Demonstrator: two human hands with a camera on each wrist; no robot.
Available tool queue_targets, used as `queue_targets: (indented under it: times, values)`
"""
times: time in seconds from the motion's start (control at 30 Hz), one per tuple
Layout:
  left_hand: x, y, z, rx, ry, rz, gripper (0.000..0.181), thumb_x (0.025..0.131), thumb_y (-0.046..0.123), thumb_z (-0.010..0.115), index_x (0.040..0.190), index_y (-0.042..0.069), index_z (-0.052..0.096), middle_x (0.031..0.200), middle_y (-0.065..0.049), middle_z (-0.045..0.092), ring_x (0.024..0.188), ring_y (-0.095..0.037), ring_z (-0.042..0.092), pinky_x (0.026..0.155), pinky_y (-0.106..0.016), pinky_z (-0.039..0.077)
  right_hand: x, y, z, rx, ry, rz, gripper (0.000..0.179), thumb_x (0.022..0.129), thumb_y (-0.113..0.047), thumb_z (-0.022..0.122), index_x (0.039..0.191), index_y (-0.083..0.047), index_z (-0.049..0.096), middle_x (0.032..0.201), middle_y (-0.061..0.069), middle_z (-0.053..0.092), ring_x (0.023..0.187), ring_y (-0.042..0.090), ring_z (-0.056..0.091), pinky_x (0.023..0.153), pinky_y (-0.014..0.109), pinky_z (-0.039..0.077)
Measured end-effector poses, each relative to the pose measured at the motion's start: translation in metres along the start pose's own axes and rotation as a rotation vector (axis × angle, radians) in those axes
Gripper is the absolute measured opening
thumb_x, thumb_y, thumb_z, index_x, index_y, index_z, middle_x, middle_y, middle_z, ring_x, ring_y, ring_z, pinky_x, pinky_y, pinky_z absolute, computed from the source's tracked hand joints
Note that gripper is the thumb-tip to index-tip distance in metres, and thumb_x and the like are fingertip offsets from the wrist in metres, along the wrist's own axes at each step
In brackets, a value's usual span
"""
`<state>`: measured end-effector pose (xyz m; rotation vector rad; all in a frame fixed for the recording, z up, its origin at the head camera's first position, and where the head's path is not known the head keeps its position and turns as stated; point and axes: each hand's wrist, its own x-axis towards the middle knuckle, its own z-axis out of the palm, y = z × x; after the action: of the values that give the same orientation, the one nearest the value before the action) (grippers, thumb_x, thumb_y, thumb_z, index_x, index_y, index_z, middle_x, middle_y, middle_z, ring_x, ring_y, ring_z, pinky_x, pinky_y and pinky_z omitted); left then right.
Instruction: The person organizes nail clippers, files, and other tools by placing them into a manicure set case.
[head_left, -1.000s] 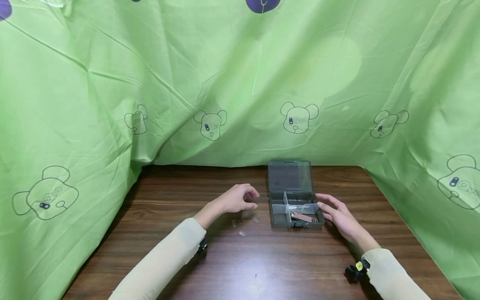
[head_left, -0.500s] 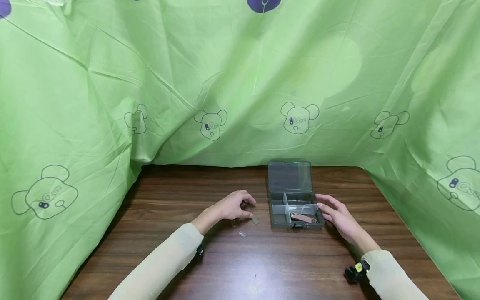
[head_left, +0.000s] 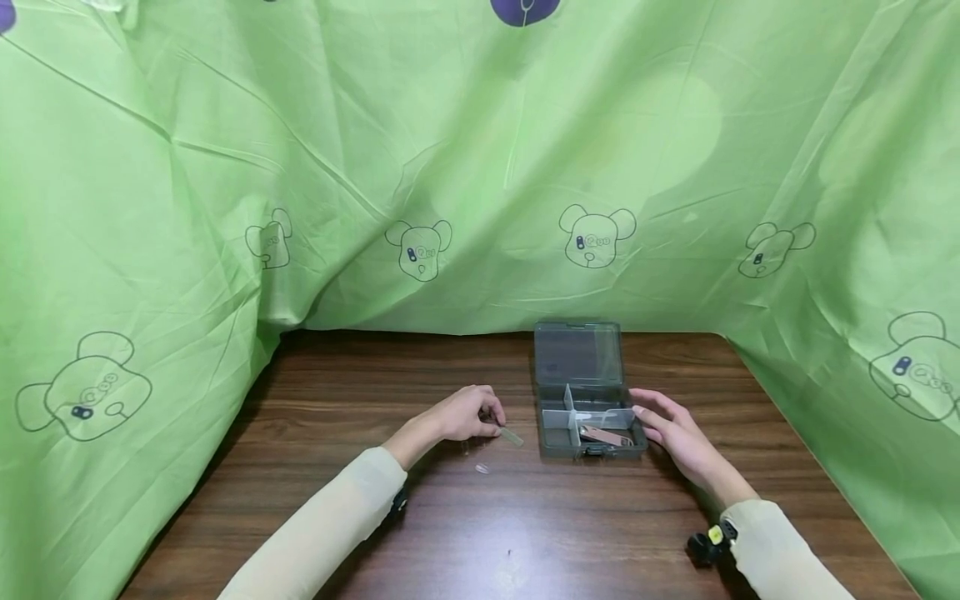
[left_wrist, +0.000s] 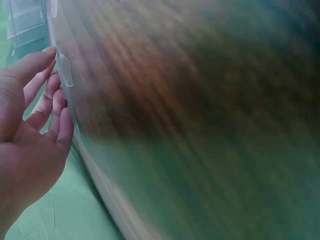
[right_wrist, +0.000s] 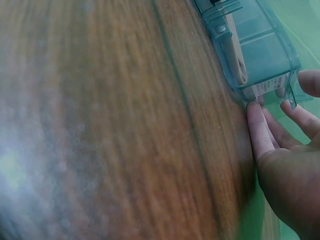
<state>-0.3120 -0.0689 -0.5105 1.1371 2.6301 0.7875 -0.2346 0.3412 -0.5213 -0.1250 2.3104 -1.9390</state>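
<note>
In the head view my left hand [head_left: 471, 414] pinches one end of a small clear plastic strip [head_left: 512, 437] just above or on the table; its other end points right, towards the box. A second clear piece [head_left: 482, 468] lies nearer me, and another [head_left: 466, 447] sits under the hand. In the left wrist view a clear piece [left_wrist: 65, 71] lies beside my fingers. A dark see-through compartment box [head_left: 557, 439] stands with its lid [head_left: 579, 354] raised. A pinkish nail clipper [head_left: 604, 436] lies in its front right compartment. My right hand [head_left: 684, 442] rests its fingers against the box's right side.
The brown wooden table [head_left: 360, 367] is bounded at the back and sides by a green curtain [head_left: 480, 275] with printed bear heads. White dividers [head_left: 568, 408] part the box's inside. A sticker [right_wrist: 271, 85] shows on the box's side in the right wrist view.
My left hand has come down and slightly nearer me, and its fingers have closed on the clear strip, which has turned a little. My right hand has stayed at the box.
</note>
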Motion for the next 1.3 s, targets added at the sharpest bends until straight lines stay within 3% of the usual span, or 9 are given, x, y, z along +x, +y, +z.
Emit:
queue_targets:
  times: [0.53,0.8,1.07,1.3]
  values:
    - [0.001,0.004,0.003,-0.032,-0.003,-0.016,0.012,0.092,0.011,0.083,0.094,0.016,0.073,0.096,0.004,0.065,0.089,-0.012,0.064,0.08,-0.023,0.053,-0.001,-0.001,-0.001,-0.005,0.004,0.009,0.062,0.11,-0.032,0.06,0.158,0.002,0.04,0.167,0.021,0.028,0.131,0.013,0.053,0.097,0.019,0.052]
    - [0.001,0.005,-0.001,0.008,-0.004,0.041,0.006,0.096,0.011,0.079,0.095,0.015,0.075,0.095,0.005,0.063,0.085,-0.006,0.061,0.078,-0.021,0.053,-0.001,0.0,0.001,0.002,0.002,0.008,0.062,0.11,-0.032,0.059,0.158,0.003,0.039,0.167,0.022,0.028,0.132,0.014,0.053,0.097,0.019,0.052]
    - [0.002,0.009,-0.014,0.001,0.016,0.08,0.006,0.098,0.011,0.078,0.099,0.016,0.074,0.094,0.008,0.063,0.084,-0.004,0.061,0.077,-0.021,0.054,-0.002,0.0,0.001,-0.017,0.002,0.019,0.063,0.11,-0.034,0.059,0.158,0.001,0.04,0.168,0.02,0.027,0.136,0.018,0.05,0.097,0.019,0.052]
    - [0.01,0.029,-0.031,-0.034,0.08,0.095,0.004,0.099,0.012,0.077,0.103,0.011,0.075,0.09,0.008,0.066,0.085,-0.006,0.063,0.081,-0.027,0.058,0.001,0.001,-0.001,0.006,-0.005,0.004,0.061,0.11,-0.032,0.059,0.158,0.002,0.039,0.167,0.021,0.028,0.13,0.013,0.056,0.097,0.02,0.053]
